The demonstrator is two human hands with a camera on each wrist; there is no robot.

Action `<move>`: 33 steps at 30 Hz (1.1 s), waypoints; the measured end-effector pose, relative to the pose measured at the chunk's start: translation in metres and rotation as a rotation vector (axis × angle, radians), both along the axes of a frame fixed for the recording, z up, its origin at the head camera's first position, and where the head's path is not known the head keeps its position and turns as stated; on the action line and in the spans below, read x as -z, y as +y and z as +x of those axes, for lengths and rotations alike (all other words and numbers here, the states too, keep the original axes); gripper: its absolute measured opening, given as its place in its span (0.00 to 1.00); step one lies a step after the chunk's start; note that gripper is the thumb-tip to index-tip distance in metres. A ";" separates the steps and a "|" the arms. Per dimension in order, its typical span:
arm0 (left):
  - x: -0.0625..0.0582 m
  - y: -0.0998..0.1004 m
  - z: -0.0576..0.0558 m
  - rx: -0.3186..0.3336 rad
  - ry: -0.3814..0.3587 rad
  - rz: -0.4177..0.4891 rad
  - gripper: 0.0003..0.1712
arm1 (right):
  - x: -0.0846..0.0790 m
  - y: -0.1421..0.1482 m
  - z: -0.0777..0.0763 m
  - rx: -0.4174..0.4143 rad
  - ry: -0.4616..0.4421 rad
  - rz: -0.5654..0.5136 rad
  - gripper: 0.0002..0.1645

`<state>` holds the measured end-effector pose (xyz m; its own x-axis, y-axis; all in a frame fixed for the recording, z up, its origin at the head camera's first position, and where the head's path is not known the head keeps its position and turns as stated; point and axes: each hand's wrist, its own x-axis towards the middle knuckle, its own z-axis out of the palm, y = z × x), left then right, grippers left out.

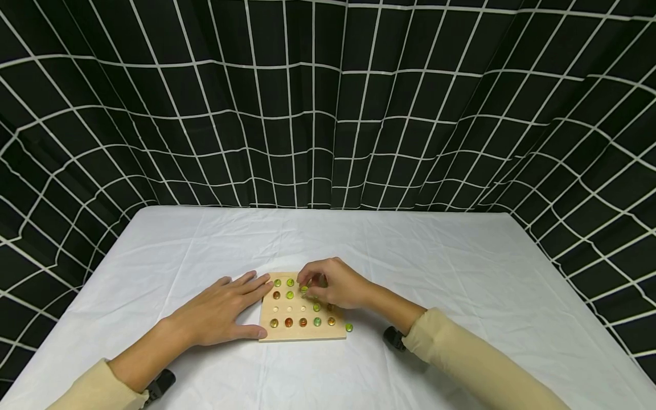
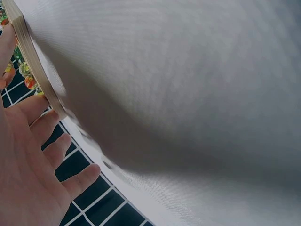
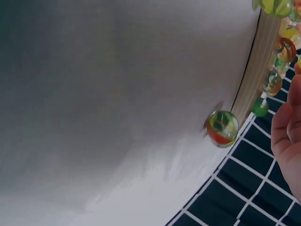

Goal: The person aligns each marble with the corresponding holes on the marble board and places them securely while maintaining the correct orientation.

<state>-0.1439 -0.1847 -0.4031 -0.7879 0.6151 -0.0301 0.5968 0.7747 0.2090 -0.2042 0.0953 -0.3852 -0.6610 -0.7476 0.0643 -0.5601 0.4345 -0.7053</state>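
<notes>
A pale wooden board point(image 1: 287, 333) with rows of shallow hollows lies flat on the cloth. Green, amber and red glass marbles point(image 1: 288, 323) sit in most of the hollows; several in the third row are bare. My left hand point(image 1: 220, 310) lies along the board's left side, fingers spread, fingertips at the upper left and thumb at the lower left corner. Over the board's upper right, my right hand point(image 1: 335, 283) pinches a yellow-green marble point(image 1: 304, 290) between thumb and fingers. The right hand hides part of the upper rows.
One loose green marble point(image 1: 349, 327) lies on the cloth just off the board's lower right. A red-and-green marble point(image 3: 222, 129) rests on the cloth beside the board's edge in the right wrist view. White cloth point(image 1: 435, 250) covers the table, with a black grid-patterned curtain point(image 1: 328, 102) behind.
</notes>
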 end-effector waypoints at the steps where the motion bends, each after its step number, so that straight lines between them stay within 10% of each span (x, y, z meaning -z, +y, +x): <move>1: 0.000 0.000 0.000 0.001 0.001 0.002 0.54 | 0.000 -0.001 0.000 -0.004 0.006 0.010 0.10; 18: 0.000 0.000 -0.001 0.010 0.011 -0.010 0.54 | 0.001 -0.003 -0.001 -0.013 0.071 0.073 0.10; 33: 0.000 0.001 -0.001 0.011 0.019 -0.012 0.54 | -0.005 0.057 -0.006 0.140 0.032 -0.001 0.10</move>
<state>-0.1444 -0.1838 -0.4029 -0.7818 0.6231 -0.0231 0.6087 0.7708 0.1883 -0.2099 0.1520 -0.3798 -0.7567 -0.6478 0.0877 -0.5158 0.5094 -0.6888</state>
